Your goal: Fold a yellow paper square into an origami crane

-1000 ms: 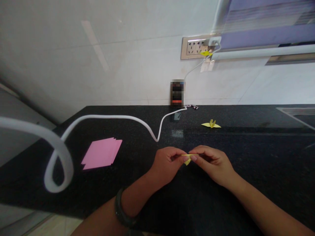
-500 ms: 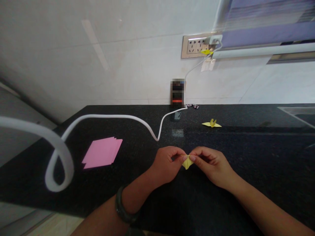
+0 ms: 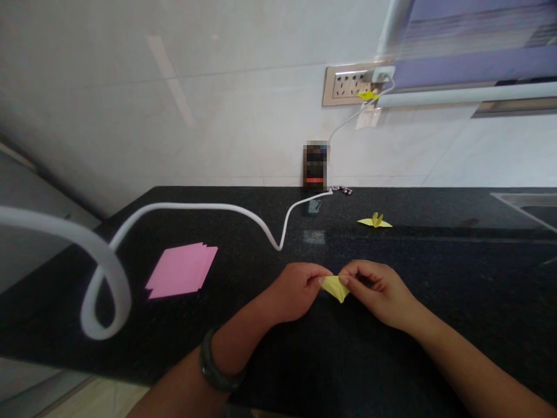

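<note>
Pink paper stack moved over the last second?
No. The pink paper stack shows no visible shift against the far-left corner of the countertop.

The light around me is rather dim and greyish. On the white wall lies one pale slanting streak; the dark bench shows small faint reflections. The purple panel appears smeared, the upright device coarsely pixelated.

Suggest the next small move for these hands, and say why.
Perhaps the right hand should press down the crease in the folded yellow paper while the left hand steadies it: both hands pinch its upper part, and its creased lower point sticks out uncovered between them.
</note>
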Demonstrator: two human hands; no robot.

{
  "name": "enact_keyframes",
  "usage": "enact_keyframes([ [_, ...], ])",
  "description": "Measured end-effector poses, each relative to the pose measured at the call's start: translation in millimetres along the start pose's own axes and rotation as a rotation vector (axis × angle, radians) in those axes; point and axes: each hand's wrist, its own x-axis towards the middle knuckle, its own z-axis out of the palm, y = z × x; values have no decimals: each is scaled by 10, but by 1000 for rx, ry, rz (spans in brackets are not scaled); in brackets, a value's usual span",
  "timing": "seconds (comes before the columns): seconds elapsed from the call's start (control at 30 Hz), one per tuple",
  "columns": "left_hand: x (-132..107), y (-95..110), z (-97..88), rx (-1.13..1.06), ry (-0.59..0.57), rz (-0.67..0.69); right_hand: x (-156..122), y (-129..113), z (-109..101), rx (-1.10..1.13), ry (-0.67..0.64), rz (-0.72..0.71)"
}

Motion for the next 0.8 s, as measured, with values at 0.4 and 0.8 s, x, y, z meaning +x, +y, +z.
enact_keyframes([
  [0.4, -50, 49, 38, 115, 54, -4, 2, -83, 42, -69, -32, -88],
  [0.8, -46, 18, 34, -61, 6, -60, -29, -65, -79, 164, -212, 28],
])
